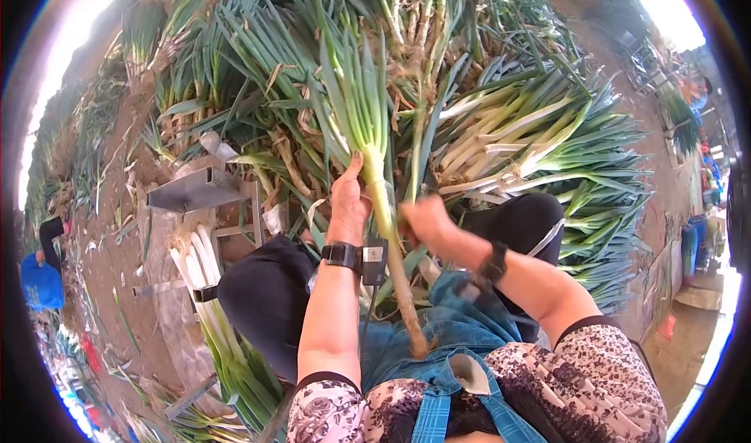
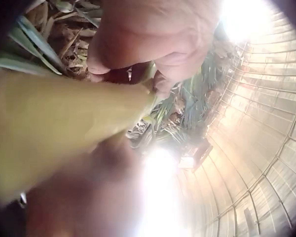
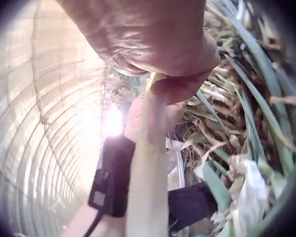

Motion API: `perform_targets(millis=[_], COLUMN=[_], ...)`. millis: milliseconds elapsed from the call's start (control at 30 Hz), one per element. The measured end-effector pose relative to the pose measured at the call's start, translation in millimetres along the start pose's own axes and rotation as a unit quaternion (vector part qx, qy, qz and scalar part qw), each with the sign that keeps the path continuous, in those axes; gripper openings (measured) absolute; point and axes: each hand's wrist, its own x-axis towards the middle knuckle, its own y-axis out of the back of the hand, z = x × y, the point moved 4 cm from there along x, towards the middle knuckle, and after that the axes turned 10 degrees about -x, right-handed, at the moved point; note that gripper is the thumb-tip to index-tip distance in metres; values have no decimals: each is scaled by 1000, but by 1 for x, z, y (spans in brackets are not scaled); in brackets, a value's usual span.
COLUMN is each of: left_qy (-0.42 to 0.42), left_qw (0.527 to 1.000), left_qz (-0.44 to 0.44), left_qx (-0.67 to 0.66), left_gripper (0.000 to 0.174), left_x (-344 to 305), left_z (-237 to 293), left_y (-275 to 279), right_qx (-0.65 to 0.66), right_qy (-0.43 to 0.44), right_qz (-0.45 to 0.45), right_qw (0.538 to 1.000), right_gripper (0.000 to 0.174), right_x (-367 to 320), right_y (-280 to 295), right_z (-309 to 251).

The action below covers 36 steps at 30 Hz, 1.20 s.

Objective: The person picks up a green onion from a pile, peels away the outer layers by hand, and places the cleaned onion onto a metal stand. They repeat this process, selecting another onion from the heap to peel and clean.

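My left hand (image 1: 350,202) grips a large green onion (image 1: 375,179) just below where its leaves fan out, thumb lying up along the stalk. The leaves point away from me; the brownish root end rests on the teal apron (image 1: 450,318) in my lap. Close on the right of the stalk is my right hand (image 1: 432,224), blurred, with curled fingers. A narrow pale leaf strip (image 1: 418,142) runs up from those fingers. In the right wrist view, the right hand (image 3: 158,44) pinches at a pale strip (image 3: 148,177), the left hand behind it. The yellowish stalk (image 2: 64,118) fills the left wrist view.
Heaped green onions (image 1: 258,44) lie ahead, and more with white stalks (image 1: 501,142) spread to the right. A metal stand (image 1: 192,191) is at the left, beside a bundle of cleaned green onions (image 1: 205,267). Another person in blue (image 1: 41,283) is at the far left.
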Motion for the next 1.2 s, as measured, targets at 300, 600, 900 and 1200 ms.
perform_targets(millis=[300,600,900,1200], left_qy=[67,148,-240,-144], left_qw=[994,966,767,952], left_qz=[-90,-24,84,-80], left_qx=[-11,210,589,260], left_gripper=[39,41,35,25], left_x=[-40,-143,-132,-57], left_z=[-25,-60,70,67], left_y=[-45,12,-63,-155], right_qx=[3,405,346,373], right_qy=[91,195,238,255], right_qz=[-3,-137,-157,-104], right_qw=[996,883,894,886], right_gripper=[54,29,28,25], right_x=[-16,3,-11,-9], right_y=[73,76,60,40], right_z=[-16,-84,-114,-125])
